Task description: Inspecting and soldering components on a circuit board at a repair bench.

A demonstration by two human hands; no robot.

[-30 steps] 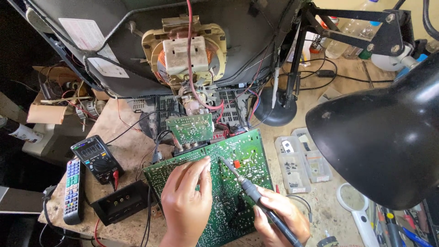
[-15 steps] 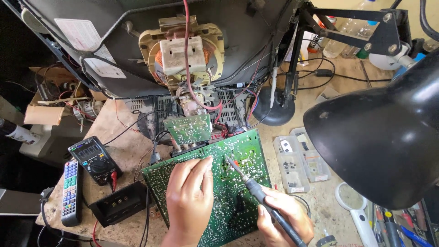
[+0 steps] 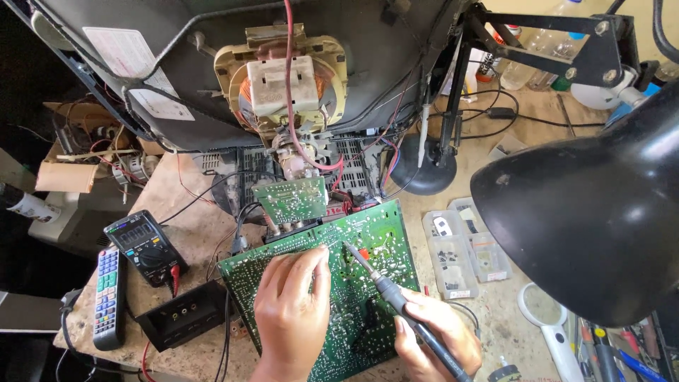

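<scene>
We see a big old TV tube [image 3: 233, 78] lying across the top, its grey back toward us, with a tan coil ring in the middle and a red wire running down from it. On our right a black lamp shade [image 3: 601, 212] hangs in front and hides part of the tabletop [image 3: 191, 191].

Below the tube lies the green circuit board [image 3: 361, 247]. It is flat on the tabletop, turned a bit, with lots of tiny silver dots on it. A smaller green board [image 3: 291, 199] stands just above it.

Our left hand [image 3: 291, 311] lies flat on the green circuit board with the fingers spread loose, pressing it down and gripping nothing. Our right hand [image 3: 438, 339] has its fingers wrapped around the soldering iron [image 3: 396, 301]. The iron is long and dark. It slants from the lower right up to the upper left, and its thin tip touches the board near a small red part.

Left of the board sit a black meter [image 3: 145, 244], a grey remote [image 3: 107, 297] and a black plastic panel [image 3: 182, 315]. To the right lies a clear box of small parts [image 3: 463, 251], and a white magnifying glass [image 3: 544, 311] sits near the lamp shade.
</scene>
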